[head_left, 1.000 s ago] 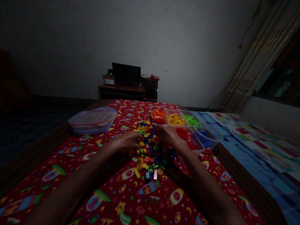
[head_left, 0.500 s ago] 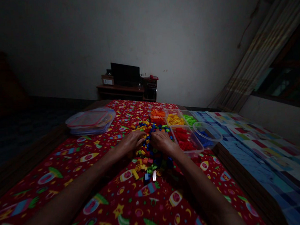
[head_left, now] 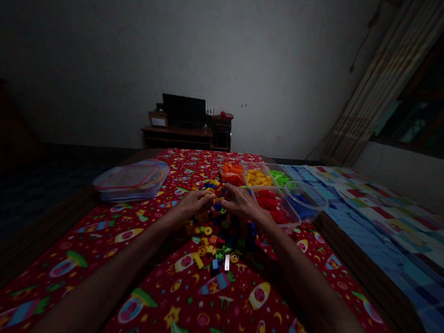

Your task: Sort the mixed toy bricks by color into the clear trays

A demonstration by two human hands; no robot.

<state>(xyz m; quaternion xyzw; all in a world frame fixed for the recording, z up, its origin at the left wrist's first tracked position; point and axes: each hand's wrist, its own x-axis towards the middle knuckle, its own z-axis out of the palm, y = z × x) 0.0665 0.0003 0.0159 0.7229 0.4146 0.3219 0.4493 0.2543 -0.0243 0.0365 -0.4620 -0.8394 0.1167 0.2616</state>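
Over a heap of mixed toy building bricks [head_left: 219, 220], my two hands are close together with fingertips facing. My left hand [head_left: 194, 203] is closed, thumb and fingers pinching a small yellow-orange toy brick [head_left: 210, 190]. Curled inward just to the right, my right hand [head_left: 239, 200] is closed too; what lies in its fingers is too dark and small to make out. Yellow, blue, green and red pieces spread beneath both hands. Toward me lie a yellow brick [head_left: 197, 260], a blue brick [head_left: 216, 265], a pale shiny brick [head_left: 226, 262] and a yellow wheel-like piece [head_left: 234, 258].
Right of the heap stand clear tubs of orange bricks [head_left: 232, 170], yellow bricks [head_left: 258, 177], green bricks [head_left: 280, 178] and red bricks [head_left: 268, 200]. A round tub [head_left: 321, 201] holds blue bricks. Stacked clear lids [head_left: 132, 180] lie at left on the red patterned cloth [head_left: 153, 267].
Both hands have lifted a little off the heap, and their fingertips have come nearer each other. A yellow-orange brick now shows at my left fingertips.
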